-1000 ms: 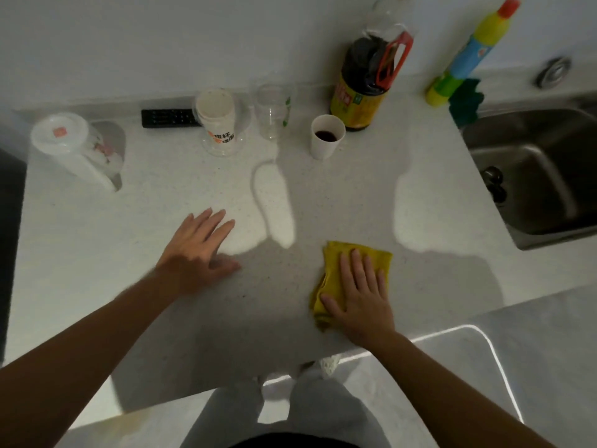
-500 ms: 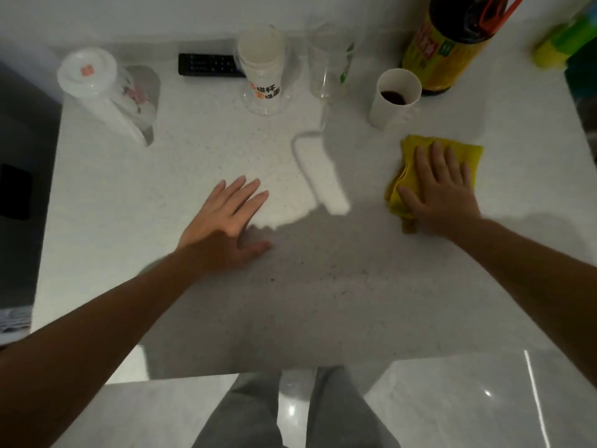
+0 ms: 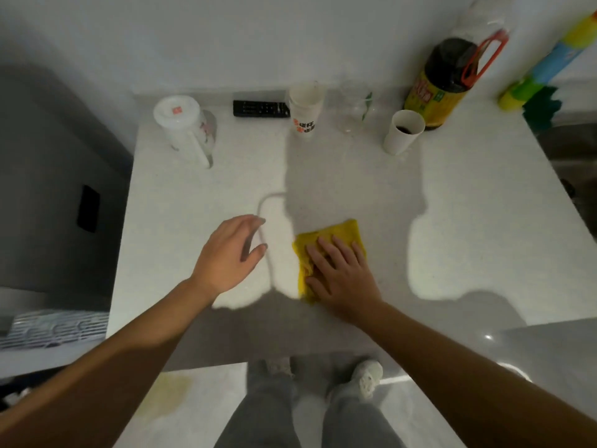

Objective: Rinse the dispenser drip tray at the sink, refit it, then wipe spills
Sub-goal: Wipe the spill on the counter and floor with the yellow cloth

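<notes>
Right grip [image 3: 343,275] pressing cloth [image 3: 341,231], white counter [image 3: 468,202]

A right hand [image 3: 342,273] lies flat on a cloth [image 3: 342,231] at mid-countertop [image 3: 452,221], with the left hand [image 3: 229,253] just beside it to the left. Along the back wall, left to right: lidded jug [image 3: 185,130], remote control [image 3: 261,108], printed cup [image 3: 304,111], glass [image 3: 353,106], then a paper cup [image 3: 402,130] before a large bottle [image 3: 442,82]. The sink [image 3: 575,156] lies far right.
</notes>
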`<state>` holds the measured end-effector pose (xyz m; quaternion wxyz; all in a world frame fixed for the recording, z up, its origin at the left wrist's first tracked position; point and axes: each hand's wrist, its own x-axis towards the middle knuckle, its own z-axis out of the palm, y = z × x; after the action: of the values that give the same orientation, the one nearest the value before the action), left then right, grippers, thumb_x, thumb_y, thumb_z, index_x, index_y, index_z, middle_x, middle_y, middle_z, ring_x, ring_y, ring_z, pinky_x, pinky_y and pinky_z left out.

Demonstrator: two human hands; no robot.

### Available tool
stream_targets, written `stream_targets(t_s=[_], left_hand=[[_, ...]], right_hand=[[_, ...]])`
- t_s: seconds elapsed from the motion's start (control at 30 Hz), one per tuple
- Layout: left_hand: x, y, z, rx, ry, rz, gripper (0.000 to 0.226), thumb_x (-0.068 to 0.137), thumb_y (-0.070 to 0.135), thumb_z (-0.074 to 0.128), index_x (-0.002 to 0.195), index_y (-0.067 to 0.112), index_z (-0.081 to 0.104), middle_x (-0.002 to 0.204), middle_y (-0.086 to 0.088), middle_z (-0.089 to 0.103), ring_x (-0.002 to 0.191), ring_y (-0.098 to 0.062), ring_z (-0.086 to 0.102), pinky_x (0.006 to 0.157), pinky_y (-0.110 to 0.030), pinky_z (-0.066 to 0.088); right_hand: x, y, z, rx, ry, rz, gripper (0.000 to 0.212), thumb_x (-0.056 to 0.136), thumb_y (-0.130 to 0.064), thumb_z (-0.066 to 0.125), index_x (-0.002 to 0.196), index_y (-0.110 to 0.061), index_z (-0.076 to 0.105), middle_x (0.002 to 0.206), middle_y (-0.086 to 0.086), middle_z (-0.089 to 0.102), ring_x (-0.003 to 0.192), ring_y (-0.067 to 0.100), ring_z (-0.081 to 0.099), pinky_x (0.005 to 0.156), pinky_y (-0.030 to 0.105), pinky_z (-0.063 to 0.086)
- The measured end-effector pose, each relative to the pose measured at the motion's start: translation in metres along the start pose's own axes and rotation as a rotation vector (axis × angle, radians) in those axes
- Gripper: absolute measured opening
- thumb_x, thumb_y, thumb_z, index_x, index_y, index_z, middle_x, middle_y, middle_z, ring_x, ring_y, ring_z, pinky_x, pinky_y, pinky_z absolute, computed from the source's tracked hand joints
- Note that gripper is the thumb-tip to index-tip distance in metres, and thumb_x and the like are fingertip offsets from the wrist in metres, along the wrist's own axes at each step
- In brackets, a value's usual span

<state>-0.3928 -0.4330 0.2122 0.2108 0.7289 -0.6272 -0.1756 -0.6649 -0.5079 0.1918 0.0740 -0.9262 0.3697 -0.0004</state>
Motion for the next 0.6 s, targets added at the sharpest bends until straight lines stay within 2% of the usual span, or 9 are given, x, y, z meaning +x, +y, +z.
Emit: stream_targets(t_s=[0.03,0.1,0.13,0.2,0.33,0.47,0.53,0.6], left_hand=[[-0.017,-0.005,-0.006,0.001,-0.023,-0.004,0.047,0.099,0.035,0.064,0.144,0.023,0.054,0.144,0.001,0.058,0.134,-0.023,0.049,0.111,-0.037,0.042],[-0.054,-0.012,-0.017,-0.006,-0.064,-0.031,0.045,0.099,0.030,0.064,0.142,0.021,0.056,0.136,0.000,0.063,0.129,-0.023,0.053,0.107,-0.034,0.042],[-0.073,-0.013,-0.023,-0.010,-0.080,-0.052,0.044,0.099,0.030,0.064,0.142,0.021,0.057,0.134,0.000,0.063,0.127,-0.023,0.054,0.105,-0.033,0.042],[-0.111,-0.012,-0.033,-0.022,-0.102,-0.092,0.043,0.100,0.030,0.063,0.142,0.022,0.057,0.138,0.002,0.061,0.125,-0.021,0.055,0.103,-0.032,0.043],[-0.180,-0.009,-0.047,-0.058,-0.107,-0.179,0.040,0.099,0.025,0.064,0.139,0.020,0.061,0.138,0.001,0.062,0.124,-0.023,0.055,0.103,-0.035,0.046],[-0.249,-0.015,-0.049,-0.002,-0.083,-0.209,0.036,0.097,0.019,0.065,0.133,0.019,0.064,0.124,-0.001,0.066,0.115,-0.025,0.059,0.094,-0.041,0.052],[-0.286,-0.021,-0.046,0.049,-0.099,-0.240,0.034,0.095,0.019,0.066,0.129,0.017,0.065,0.121,-0.004,0.068,0.114,-0.027,0.061,0.092,-0.040,0.052],[-0.324,-0.026,-0.045,0.089,-0.150,-0.298,0.029,0.096,0.022,0.066,0.124,0.015,0.066,0.119,-0.006,0.069,0.112,-0.029,0.063,0.089,-0.037,0.050]], right_hand=[[-0.011,-0.007,0.000,-0.010,0.040,0.023,0.058,0.096,-0.055,0.050,0.146,-0.026,0.056,0.147,0.009,0.058,0.132,0.039,0.052,0.110,0.057,0.040],[-0.035,-0.023,-0.001,-0.065,0.064,0.097,0.046,0.096,-0.051,0.054,0.133,-0.025,0.063,0.126,0.010,0.064,0.107,0.038,0.059,0.089,0.050,0.047],[-0.047,-0.031,-0.002,-0.096,0.037,0.140,0.042,0.096,-0.049,0.054,0.127,-0.022,0.063,0.117,0.011,0.064,0.098,0.037,0.059,0.080,0.047,0.048],[-0.066,-0.046,-0.008,-0.093,-0.044,0.215,0.036,0.100,-0.046,0.051,0.121,-0.018,0.060,0.108,0.011,0.063,0.089,0.034,0.059,0.070,0.043,0.049],[-0.095,-0.073,-0.022,0.160,-0.161,0.323,0.023,0.106,-0.046,0.039,0.112,-0.025,0.046,0.098,0.002,0.066,0.075,0.023,0.062,0.065,0.037,0.053],[-0.135,-0.114,-0.002,0.187,-0.202,0.196,0.021,0.102,-0.051,0.038,0.103,-0.030,0.042,0.088,-0.004,0.065,0.068,0.022,0.063,0.062,0.036,0.053],[-0.157,-0.140,0.016,0.219,-0.209,0.130,0.023,0.101,-0.053,0.038,0.099,-0.030,0.041,0.085,-0.007,0.064,0.065,0.021,0.063,0.060,0.035,0.053],[-0.178,-0.169,0.031,0.261,-0.240,0.098,0.024,0.101,-0.052,0.040,0.100,-0.028,0.044,0.086,-0.002,0.068,0.071,0.025,0.068,0.063,0.036,0.055]])
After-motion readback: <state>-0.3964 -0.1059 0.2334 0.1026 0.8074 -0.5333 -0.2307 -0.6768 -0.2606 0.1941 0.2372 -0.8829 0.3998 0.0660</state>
